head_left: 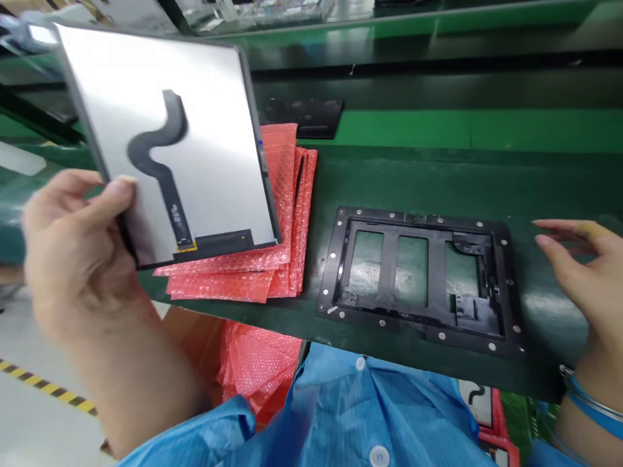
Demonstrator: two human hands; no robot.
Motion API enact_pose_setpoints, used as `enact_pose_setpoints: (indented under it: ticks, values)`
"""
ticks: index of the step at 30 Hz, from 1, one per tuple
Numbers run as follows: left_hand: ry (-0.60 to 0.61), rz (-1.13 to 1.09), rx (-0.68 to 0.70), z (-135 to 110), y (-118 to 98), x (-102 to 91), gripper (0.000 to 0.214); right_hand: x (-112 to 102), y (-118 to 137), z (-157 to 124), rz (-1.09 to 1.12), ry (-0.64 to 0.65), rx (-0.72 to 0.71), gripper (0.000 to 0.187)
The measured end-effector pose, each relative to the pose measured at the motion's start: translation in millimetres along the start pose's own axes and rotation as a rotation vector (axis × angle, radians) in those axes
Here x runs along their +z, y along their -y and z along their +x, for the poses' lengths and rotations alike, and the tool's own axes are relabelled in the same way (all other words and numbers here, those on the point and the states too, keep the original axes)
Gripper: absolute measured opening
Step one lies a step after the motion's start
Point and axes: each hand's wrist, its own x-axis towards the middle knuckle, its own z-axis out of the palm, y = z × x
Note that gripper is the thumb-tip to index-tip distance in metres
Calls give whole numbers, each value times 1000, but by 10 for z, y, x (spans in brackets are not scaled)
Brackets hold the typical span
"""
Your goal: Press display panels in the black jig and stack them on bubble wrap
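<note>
Blue smock (341, 415) w/ white snap buttons along bottom of head view, nearest to camera. L grip (73, 250) clenched on display panel (214, 162), thumb on silver back near lower-left edge, fingers out of sight behind. Panel tilted up, held off green counter (549, 188), lower edge overhanging stack of pink bubble bags (228, 285). Black flex cable (165, 168) snaking down silver back into dark strip along bottom edge, small yellow mark at its foot.

Handling, by best judgement: light, thin, fairly stiff but prob. brittle, w/ slick back. Safest hold: outer edges, both sides if possible, no pressure mid-panel, no knocks on corners. Flex cable likely soft & easy to crease, so better left free of fingers.

R grip (579, 259) released, fingers spread, hovering just above counter, right of black frame jig (437, 272) w/ three windows & rows of metal studs. Blue band & silver bracelet (591, 395) on R wrist. Dark flat piece (306, 117) behind bag stack, more pink bags (257, 370) below counter edge beside cardboard box (189, 344), yellow-black floor tape (48, 389) at far left.
</note>
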Motion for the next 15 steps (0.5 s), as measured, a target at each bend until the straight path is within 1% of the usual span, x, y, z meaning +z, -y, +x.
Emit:
enact_pose_setpoints:
  ticks: [1, 3, 4, 6, 9, 11, 13, 15]
  values:
    - [34, -59, 9, -68, -58, 20, 36, 11, -1, -8, 11, -6, -9, 44]
    - [170, -163, -54, -253, -172, 141, 38, 37, 1, -26, 42, -15, -26, 42]
    - [200, -222, -70, -362, -218, 243, 39, 50, 12, -36, 73, -21, -32, 40]
    - [276, -344, -153, -583, -269, 509, 38, 70, 73, -56, 202, -28, -33, 33]
    - [431, -490, -319, -850, -229, 950, 37, 67, 268, -87, 497, -28, -21, 20]
    - [571, -564, -407, -960, -159, 1188, 37, 42, 446, -103, 644, -17, -19, 14]
    - [704, -623, -456, -1019, -89, 1341, 39, 16, 631, -110, 695, -15, -48, 12]
    - [785, -654, -472, -1044, -32, 1405, 42, 13, 794, -105, 675, -8, -109, 10]
